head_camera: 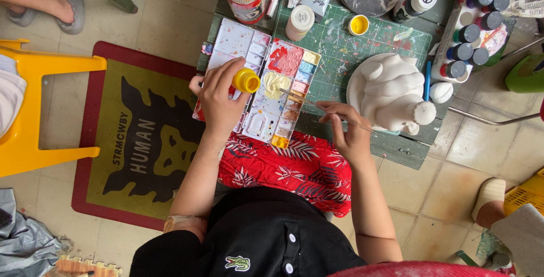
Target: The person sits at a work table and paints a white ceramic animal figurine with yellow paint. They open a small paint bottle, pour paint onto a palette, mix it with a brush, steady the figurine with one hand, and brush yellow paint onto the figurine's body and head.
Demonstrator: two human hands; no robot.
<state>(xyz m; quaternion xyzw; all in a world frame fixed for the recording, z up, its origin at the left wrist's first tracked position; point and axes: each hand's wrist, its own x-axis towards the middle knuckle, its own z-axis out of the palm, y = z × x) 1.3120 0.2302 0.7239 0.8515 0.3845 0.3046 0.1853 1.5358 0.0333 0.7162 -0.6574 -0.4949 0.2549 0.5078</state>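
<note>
Green desk was cut off at top. White plaster figure sat on a plate, right of the paint palette. Left hand gripped a yellow paint bottle over the palette. Right hand pinched a thin brush, tip hard to see.

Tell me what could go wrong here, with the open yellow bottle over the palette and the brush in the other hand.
1. The left hand tips the open yellow paint bottle over the palette; too much may pour and flood neighbouring wells.
2. The right hand holds a thin brush close to the white figurine; a stray stroke could mark it.
3. The palette overhangs the table edge and could tip.
</note>
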